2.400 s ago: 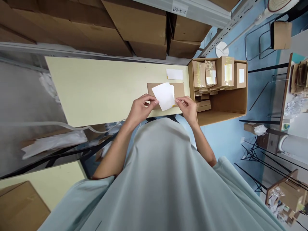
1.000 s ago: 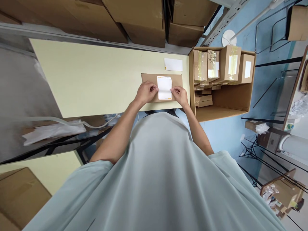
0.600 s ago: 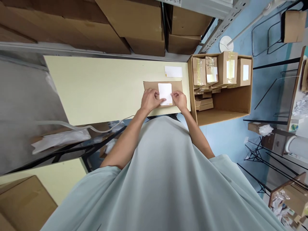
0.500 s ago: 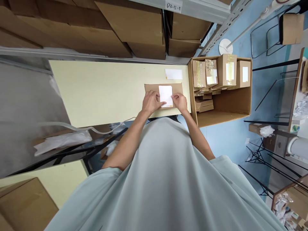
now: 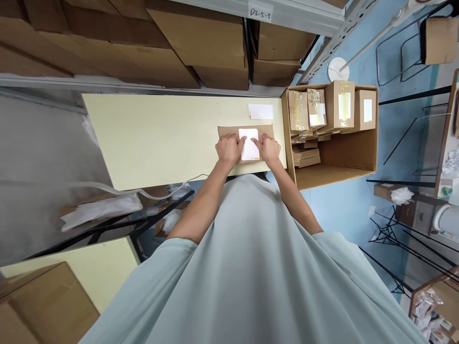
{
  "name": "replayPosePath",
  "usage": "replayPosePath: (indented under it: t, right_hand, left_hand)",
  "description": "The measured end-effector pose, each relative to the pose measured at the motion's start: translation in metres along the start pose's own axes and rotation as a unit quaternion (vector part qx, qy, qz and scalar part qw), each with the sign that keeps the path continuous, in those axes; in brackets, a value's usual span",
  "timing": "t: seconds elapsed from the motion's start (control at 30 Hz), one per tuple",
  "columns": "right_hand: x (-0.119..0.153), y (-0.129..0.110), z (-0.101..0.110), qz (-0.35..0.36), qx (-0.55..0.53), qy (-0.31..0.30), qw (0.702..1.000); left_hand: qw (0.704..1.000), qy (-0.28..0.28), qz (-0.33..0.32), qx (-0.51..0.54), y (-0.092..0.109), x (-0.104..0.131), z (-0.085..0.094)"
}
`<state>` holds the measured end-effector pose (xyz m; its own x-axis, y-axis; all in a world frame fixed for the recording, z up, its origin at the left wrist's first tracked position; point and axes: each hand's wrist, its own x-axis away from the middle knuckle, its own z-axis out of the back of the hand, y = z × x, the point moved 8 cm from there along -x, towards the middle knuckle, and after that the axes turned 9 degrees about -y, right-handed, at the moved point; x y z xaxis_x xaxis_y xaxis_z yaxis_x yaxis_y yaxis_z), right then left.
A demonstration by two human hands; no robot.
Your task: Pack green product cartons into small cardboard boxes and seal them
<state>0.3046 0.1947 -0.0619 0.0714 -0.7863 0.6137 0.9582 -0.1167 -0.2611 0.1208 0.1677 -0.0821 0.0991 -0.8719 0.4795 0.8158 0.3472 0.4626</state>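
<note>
A white label (image 5: 250,145) lies flat on a flat brown cardboard box (image 5: 264,129) at the near edge of the cream table. My left hand (image 5: 228,147) is closed at the label's left side, fingers curled over the cardboard, thumb on the label. On the opposite side my right hand (image 5: 268,147) is curled the same way, its thumb pressed to the label's right part. Both hands hide the ends of the box partly. Behind it, a second white label (image 5: 261,112) rests on the table.
An open carton (image 5: 344,174) holding several taped boxes stands against the right end of the table (image 5: 161,138). A metal shelf (image 5: 301,14) with brown cartons (image 5: 211,43) runs along the far side. A white cable (image 5: 150,196) hangs below the near edge.
Both thumbs have moved inward and upward onto the label. My right fingers have gone from pinching the label's edge to curling beside it. The view has shifted slightly.
</note>
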Motion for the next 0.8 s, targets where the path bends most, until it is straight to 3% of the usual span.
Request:
replayPosePath:
  t: [0.13,0.23,0.3,0.37,0.47,0.57,0.8]
  right_hand:
    - [-0.008,-0.004,0.006,-0.031,0.005,0.022,0.999]
    - [-0.003,-0.004,0.009,-0.025,-0.005,0.028,0.999]
    - [0.007,-0.008,0.008,0.025,0.000,0.045,0.999]
    - [0.020,-0.017,0.003,0.110,0.019,0.068,0.991]
    - [0.031,-0.024,-0.016,0.212,0.043,0.050,0.975]
    - [0.028,-0.020,-0.031,0.234,0.043,0.011,0.971]
    - [0.022,-0.023,-0.030,0.205,0.005,0.001,0.979]
  left_hand:
    - [0.999,-0.012,0.033,-0.012,-0.003,-0.009,0.002]
    - [1.000,0.007,0.019,0.021,-0.005,-0.004,0.004]
    - [0.997,0.036,-0.050,0.039,0.003,0.006,0.004]
    - [0.985,0.043,-0.161,0.034,0.018,0.020,-0.003]
    - [0.964,-0.012,-0.264,0.012,0.030,0.035,-0.024]
    - [0.964,-0.058,-0.259,0.011,0.025,0.035,-0.034]
    - [0.973,-0.069,-0.221,0.016,0.024,0.031,-0.024]
